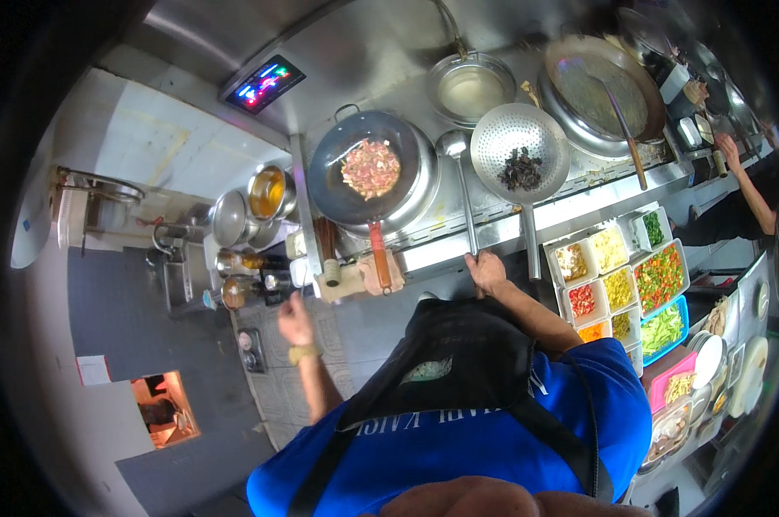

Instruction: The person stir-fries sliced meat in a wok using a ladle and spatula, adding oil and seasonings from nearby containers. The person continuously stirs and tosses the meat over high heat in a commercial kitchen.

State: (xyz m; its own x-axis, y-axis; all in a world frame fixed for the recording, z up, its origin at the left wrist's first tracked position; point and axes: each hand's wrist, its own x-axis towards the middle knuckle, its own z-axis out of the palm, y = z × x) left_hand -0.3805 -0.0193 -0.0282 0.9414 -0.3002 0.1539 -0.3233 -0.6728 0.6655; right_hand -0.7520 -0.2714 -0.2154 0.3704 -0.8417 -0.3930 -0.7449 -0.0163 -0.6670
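My right hand is closed around the handle of a steel ladle, whose bowl rests on the stove top. My left hand, slightly blurred, is raised away from the stove and near bottles of seasoning; whether its fingers are apart is unclear. Between them a wok with an orange handle sits on a burner, with sliced raw-looking meat in it. Right of the ladle, a perforated strainer holds dark pieces, perhaps wood ear fungus.
A steel pot of liquid stands behind the strainer, and a large wok is at the back right. Tubs of chopped vegetables stand at my right. Steel bowls are at the left. Another person's hand works at far right.
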